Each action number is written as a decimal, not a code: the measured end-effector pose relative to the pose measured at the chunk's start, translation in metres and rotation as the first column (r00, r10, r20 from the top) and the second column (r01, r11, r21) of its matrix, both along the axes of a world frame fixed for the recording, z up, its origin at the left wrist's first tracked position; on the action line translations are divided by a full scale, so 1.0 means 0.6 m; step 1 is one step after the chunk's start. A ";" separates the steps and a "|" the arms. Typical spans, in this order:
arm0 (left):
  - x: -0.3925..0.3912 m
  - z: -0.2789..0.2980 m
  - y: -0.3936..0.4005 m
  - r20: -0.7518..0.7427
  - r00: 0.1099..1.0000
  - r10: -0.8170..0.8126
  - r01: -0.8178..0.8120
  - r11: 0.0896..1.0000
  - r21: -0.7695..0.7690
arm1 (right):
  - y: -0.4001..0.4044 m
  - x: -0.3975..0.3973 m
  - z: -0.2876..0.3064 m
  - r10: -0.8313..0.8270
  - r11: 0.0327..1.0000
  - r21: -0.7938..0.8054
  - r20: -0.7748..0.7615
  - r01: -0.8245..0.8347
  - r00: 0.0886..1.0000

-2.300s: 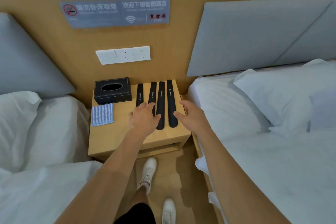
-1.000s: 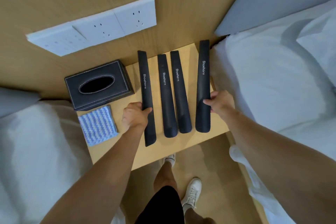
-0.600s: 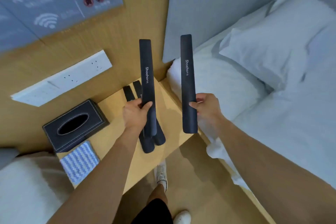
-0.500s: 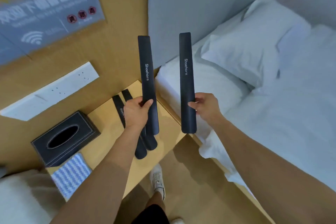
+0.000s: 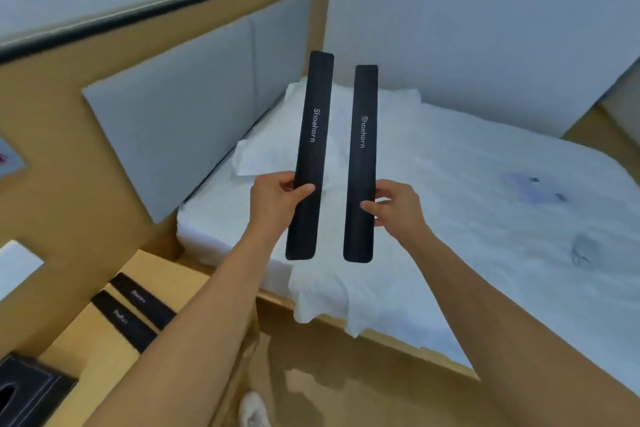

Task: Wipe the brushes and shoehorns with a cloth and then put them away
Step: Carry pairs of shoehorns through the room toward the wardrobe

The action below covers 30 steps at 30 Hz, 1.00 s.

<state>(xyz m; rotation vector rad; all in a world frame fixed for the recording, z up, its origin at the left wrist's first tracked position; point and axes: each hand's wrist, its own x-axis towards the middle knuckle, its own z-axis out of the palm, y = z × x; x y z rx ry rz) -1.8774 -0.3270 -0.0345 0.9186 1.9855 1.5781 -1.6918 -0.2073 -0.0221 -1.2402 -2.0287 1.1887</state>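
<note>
A: We see two black shoehorns up in the air over the bed [image 5: 485, 236], both nearly upright, printed side facing us.

B: Grips? We have the left hand [image 5: 277, 199] clamped on the left shoehorn [image 5: 311, 149], thumb across the front, fingers wrapped behind.

A: Agreed. Right hand [image 5: 398, 206] is closed on the right shoehorn [image 5: 362, 163] at its right edge, thumb on the front. Both held below the middle, rounded ends down.

B: The two sit side by side, near each other but not touching. We read "Shoehorn" on each.

A: Rest of the set: two more shoehorns [image 5: 133, 312] lie flat on the wooden nightstand [image 5: 100, 357], lower left, parallel and just beside each other; the left forearm covers their near ends.

B: We also log a black tissue box [image 5: 27, 395] at the nightstand's bottom-left corner, cut off by the frame. White pillow [image 5: 273, 142] behind the held pair, grey headboard [image 5: 180, 107] to its left.
</note>
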 end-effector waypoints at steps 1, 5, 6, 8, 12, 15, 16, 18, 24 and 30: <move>0.032 0.017 0.017 -0.005 0.999 -0.035 0.035 0.999 0.015 | 0.006 0.041 0.015 -0.038 0.999 0.009 -0.019 0.038 0.999; 0.165 0.073 0.082 -0.024 0.976 -0.218 0.219 0.974 0.052 | 0.017 0.204 0.072 -0.186 0.980 0.047 -0.100 0.192 0.977; 0.200 0.087 0.097 -0.021 0.963 -0.269 0.270 0.961 0.059 | 0.017 0.242 0.084 -0.225 0.971 0.055 -0.119 0.233 0.967; 0.271 0.112 0.124 -0.030 0.929 -0.369 0.370 0.926 0.072 | 0.015 0.317 0.107 -0.301 0.947 0.075 -0.140 0.313 0.943; 0.406 0.154 0.172 -0.092 0.847 -0.524 0.531 0.843 0.089 | 0.009 0.456 0.142 -0.433 0.887 0.096 -0.167 0.452 0.886; 0.499 0.178 0.206 -0.134 0.778 -0.613 0.627 0.772 0.109 | 0.001 0.549 0.167 -0.524 0.827 0.117 -0.197 0.550 0.829; 0.529 0.185 0.218 -0.145 0.756 -0.639 0.654 0.748 0.114 | 0.000 0.578 0.174 -0.553 0.805 0.121 -0.200 0.580 0.809; 0.587 0.198 0.244 -0.168 0.709 -0.685 0.704 0.699 0.125 | -0.002 0.634 0.187 -0.607 0.762 0.130 -0.198 0.635 0.769; 0.763 0.229 0.335 -0.221 0.544 -0.809 0.839 0.518 0.170 | 0.004 0.788 0.220 -0.744 0.608 0.160 -0.227 0.777 0.629; 0.931 0.264 0.423 -0.315 0.322 -0.893 0.944 0.278 0.179 | 0.024 0.915 0.252 -0.851 0.438 0.188 -0.228 0.879 0.473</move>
